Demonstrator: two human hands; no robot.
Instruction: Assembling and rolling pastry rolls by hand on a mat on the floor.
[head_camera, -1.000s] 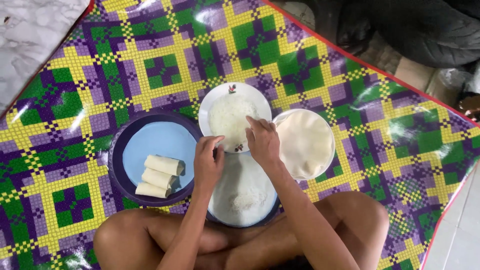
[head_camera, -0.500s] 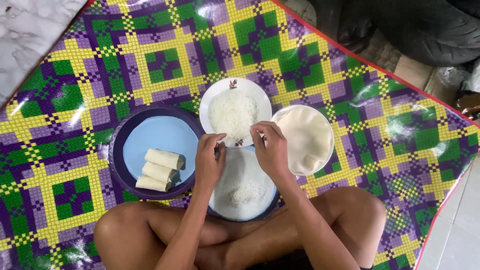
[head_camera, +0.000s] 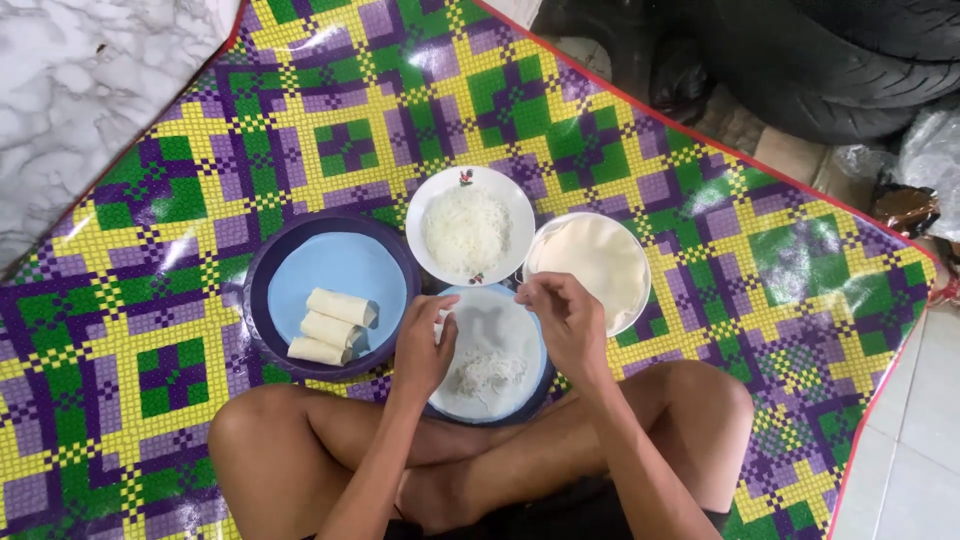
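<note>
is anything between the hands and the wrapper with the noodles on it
Nothing visible does. The left hand and right hand sit right at the wrapper's top edge on the blue plate, one on each side. The noodles lie bare in its middle.
</note>
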